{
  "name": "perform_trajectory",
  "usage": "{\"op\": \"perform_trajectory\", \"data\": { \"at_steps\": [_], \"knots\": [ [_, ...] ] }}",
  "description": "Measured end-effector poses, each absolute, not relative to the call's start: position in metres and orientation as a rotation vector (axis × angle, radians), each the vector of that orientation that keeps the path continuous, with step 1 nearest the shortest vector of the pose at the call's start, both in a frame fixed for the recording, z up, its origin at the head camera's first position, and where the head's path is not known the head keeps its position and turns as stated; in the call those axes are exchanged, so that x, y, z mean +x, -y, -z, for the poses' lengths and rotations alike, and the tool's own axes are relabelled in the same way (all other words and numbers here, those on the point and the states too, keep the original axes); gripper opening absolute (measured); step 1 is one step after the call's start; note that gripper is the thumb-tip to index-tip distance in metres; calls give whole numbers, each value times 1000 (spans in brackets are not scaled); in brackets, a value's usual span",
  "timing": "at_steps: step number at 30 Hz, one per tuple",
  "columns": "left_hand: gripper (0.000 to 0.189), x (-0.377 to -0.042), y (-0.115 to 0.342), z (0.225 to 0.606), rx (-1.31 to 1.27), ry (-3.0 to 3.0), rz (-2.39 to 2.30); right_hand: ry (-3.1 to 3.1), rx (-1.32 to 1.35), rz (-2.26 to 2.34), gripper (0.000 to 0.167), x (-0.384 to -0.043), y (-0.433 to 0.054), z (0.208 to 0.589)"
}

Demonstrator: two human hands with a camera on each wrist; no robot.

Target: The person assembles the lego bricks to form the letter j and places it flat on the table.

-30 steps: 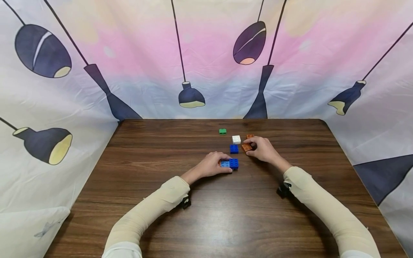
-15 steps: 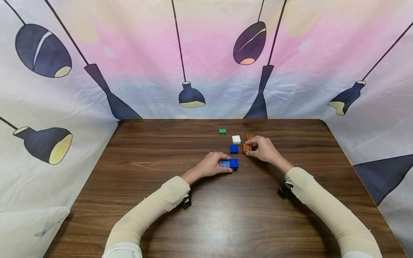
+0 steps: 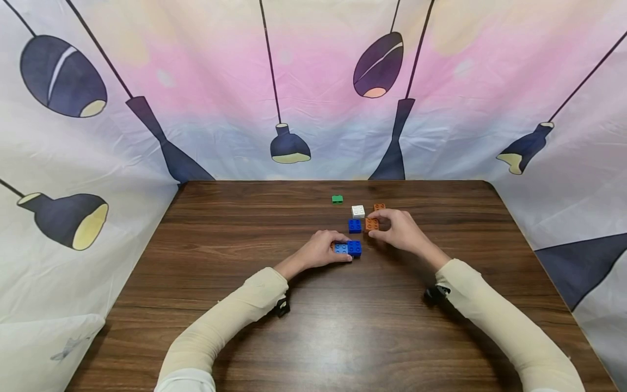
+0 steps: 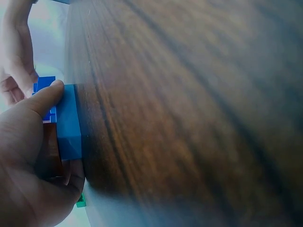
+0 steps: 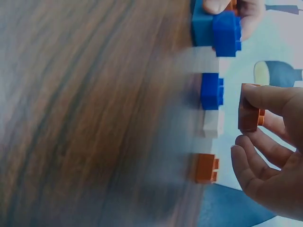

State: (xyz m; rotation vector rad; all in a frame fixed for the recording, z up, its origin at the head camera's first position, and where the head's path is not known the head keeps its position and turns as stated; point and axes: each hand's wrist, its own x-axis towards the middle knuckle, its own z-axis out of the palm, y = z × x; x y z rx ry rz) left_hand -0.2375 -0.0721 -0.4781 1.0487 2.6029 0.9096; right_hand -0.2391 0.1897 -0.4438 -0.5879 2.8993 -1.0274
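My left hand [image 3: 320, 250] grips a small joined stack of toy building bricks by its sides, low at the table. A light blue brick [image 4: 69, 123] forms its base, with a dark blue brick [image 3: 355, 248] and an orange brick [image 4: 50, 149] on top; fingers partly cover them. Between thumb and fingers, my right hand [image 3: 399, 231] pinches another orange brick [image 5: 248, 111]. This brick is raised off the table, studs up, to the right of a loose dark blue brick [image 3: 355, 226].
Beyond the loose blue brick lie a white brick [image 3: 358, 211] and a second orange brick [image 3: 379, 207]. A small green brick [image 3: 337, 199] sits nearest the far edge of the wooden table [image 3: 235, 218]. A printed cloth [image 3: 206, 109] hangs behind.
The orange brick in my right hand has turned from slanted to nearly straight, then shifted slightly left with the hand. My left hand stays in place around its stack.
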Motion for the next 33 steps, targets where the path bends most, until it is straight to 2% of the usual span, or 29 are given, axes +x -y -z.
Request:
{"op": "perform_trajectory", "data": {
  "at_steps": [23,33],
  "knots": [
    [44,-239,70,480,1051,-2626,-903,-2890,-812,1054,39,-215,-167,443],
    [47,-238,71,479,1054,-2631,-895,-2845,-822,1063,38,-209,-160,445]
  ]
}}
